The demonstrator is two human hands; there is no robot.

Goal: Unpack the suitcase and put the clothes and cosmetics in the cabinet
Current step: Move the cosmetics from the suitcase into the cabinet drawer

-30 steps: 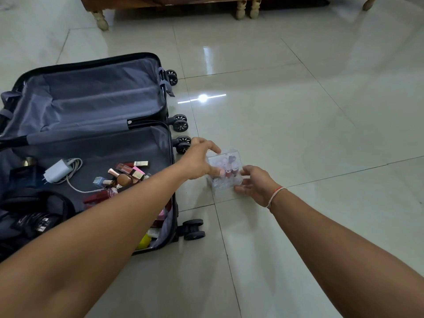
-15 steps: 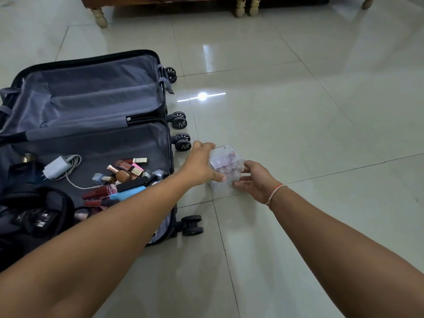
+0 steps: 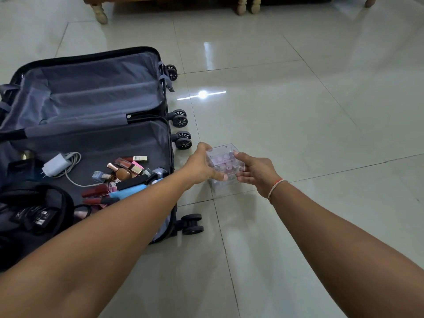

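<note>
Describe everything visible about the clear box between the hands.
The clear box is a small cube-like case of transparent plastic holding rows of small pinkish and pale bottles. It sits just right of the open suitcase, over the tiled floor. The left hand and right hand grip its opposite sides.

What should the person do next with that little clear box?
Probably lift the clear box and carry it off toward the cabinet: left hand and right hand grip its sides beside the open suitcase, where more cosmetics wait.
</note>
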